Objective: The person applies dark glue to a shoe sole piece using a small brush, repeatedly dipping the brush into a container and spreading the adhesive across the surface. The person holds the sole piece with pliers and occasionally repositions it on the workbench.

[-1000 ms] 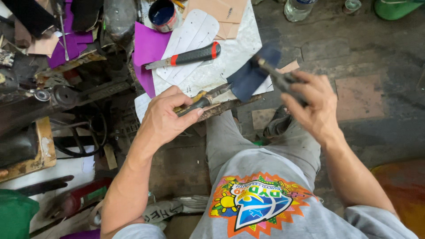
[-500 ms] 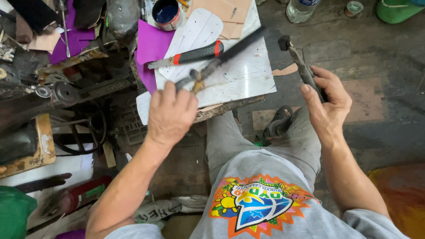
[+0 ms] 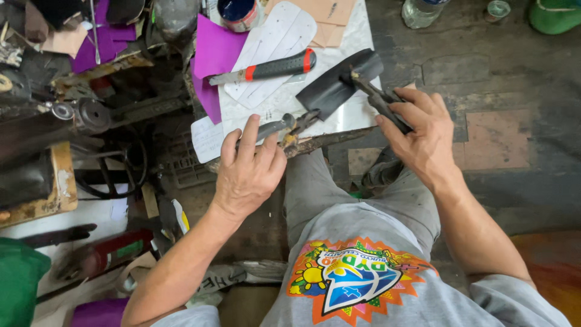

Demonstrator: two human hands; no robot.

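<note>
Cracked grey floor [image 3: 484, 66], cluttered workbench [image 3: 36, 194]

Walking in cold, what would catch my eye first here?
Probably the two hands at centre: the right hand grips dark metal pliers clamped on a black curved leather piece, while the left hand rests on a grey-handled tool. Above them, a black-and-red handled knife lies on white paper patterns, beside a bright purple sheet.

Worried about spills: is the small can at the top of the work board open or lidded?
Open. The can shows a dark blue inside within its rim, with no lid on it; how full it is cannot be told.
</note>
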